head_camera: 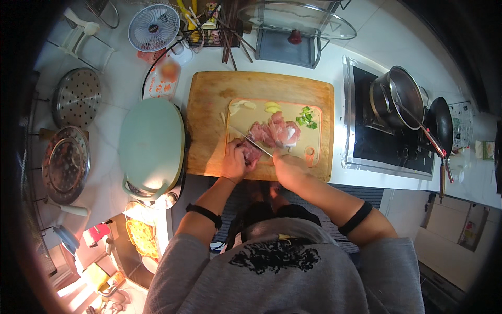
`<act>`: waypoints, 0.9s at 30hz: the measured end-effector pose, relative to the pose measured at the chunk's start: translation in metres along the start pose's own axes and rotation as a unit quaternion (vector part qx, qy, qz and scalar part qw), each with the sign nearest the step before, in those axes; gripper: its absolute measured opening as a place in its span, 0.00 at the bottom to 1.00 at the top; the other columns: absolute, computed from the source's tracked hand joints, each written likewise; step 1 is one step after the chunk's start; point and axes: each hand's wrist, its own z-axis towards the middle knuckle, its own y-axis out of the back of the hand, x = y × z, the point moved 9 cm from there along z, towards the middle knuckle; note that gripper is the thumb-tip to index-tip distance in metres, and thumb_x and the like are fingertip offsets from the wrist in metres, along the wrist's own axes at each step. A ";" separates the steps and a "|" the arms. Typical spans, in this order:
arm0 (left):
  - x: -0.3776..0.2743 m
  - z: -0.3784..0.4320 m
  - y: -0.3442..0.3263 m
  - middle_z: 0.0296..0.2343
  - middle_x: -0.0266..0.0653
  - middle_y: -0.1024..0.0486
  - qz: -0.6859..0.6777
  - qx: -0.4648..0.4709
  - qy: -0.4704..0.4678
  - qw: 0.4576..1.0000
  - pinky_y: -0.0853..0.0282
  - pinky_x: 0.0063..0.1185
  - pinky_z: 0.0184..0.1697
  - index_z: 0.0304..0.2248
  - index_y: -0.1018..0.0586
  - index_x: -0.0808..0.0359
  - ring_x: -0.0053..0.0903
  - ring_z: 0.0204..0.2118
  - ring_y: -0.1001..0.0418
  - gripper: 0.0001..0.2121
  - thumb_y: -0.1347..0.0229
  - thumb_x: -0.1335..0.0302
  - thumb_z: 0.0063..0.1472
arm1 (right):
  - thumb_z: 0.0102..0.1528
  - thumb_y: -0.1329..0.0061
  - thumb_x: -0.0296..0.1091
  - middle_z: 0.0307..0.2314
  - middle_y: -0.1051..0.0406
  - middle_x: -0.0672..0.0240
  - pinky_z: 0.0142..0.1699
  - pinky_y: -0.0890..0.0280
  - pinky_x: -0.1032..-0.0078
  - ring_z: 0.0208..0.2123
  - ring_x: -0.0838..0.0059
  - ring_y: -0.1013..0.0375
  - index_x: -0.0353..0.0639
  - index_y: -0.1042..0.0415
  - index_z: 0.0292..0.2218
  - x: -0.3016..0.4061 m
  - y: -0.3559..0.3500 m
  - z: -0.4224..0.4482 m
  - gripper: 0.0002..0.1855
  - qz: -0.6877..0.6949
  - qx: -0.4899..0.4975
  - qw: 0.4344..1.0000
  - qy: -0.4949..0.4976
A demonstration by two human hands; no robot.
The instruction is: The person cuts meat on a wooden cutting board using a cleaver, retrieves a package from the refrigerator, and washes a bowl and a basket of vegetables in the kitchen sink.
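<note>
My left hand (234, 161) presses down on a chunk of raw meat (251, 152) near the lower left of a beige plastic cutting board (302, 138). In my right hand (288, 168) is a kitchen knife (255, 144), its blade slanting across the board along the chunk's upper edge. The handle is hidden inside my fist. Just beyond the blade lies a pile of sliced raw meat (276, 131). Along the board's far side are pale slices (245, 104), yellow slices that look like ginger (272, 106) and chopped green onion (307, 117).
A larger wooden board (213, 88) supports the beige one. To its left stands a pan with a green lid (153, 141). On the right, a cooktop (361, 149) bears a steel pot (408, 98), near a dark wok (440, 121). A small fan (153, 28) and a glass lid (325, 19) are behind.
</note>
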 end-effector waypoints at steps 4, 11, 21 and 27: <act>0.004 -0.003 0.002 0.39 0.53 0.39 0.005 0.000 0.028 1.000 0.36 0.31 0.42 0.35 0.37 0.65 0.46 0.41 0.37 0.27 0.35 0.72 0.34 | 0.54 0.62 0.31 0.25 0.30 0.47 0.34 0.36 0.57 0.29 0.48 0.29 0.33 0.40 0.35 -0.023 0.005 -0.005 0.10 0.062 -0.036 0.997 -0.012; -0.006 0.001 0.006 0.41 0.52 0.40 0.011 0.030 0.006 0.999 0.36 0.32 0.42 0.39 0.37 0.65 0.47 0.42 0.38 0.29 0.36 0.71 0.37 | 0.56 0.64 0.33 0.19 0.31 0.50 0.31 0.37 0.56 0.24 0.48 0.29 0.33 0.40 0.34 -0.031 0.017 -0.026 0.10 0.103 -0.078 0.991 -0.021; 0.000 -0.004 0.000 0.40 0.52 0.39 -0.007 0.038 0.021 0.999 0.35 0.33 0.40 0.42 0.36 0.64 0.47 0.41 0.37 0.28 0.37 0.69 0.42 | 0.48 0.61 0.27 0.17 0.29 0.54 0.25 0.33 0.61 0.21 0.54 0.27 0.36 0.42 0.36 0.016 0.036 -0.048 0.12 -0.044 -0.038 0.997 0.050; 0.004 -0.006 -0.005 0.40 0.54 0.38 0.027 0.070 0.017 0.997 0.36 0.33 0.42 0.43 0.36 0.67 0.48 0.40 0.37 0.27 0.39 0.71 0.44 | 0.47 0.60 0.27 0.17 0.29 0.53 0.24 0.32 0.63 0.20 0.56 0.27 0.36 0.42 0.34 0.026 0.037 -0.058 0.10 -0.045 -0.012 0.997 0.058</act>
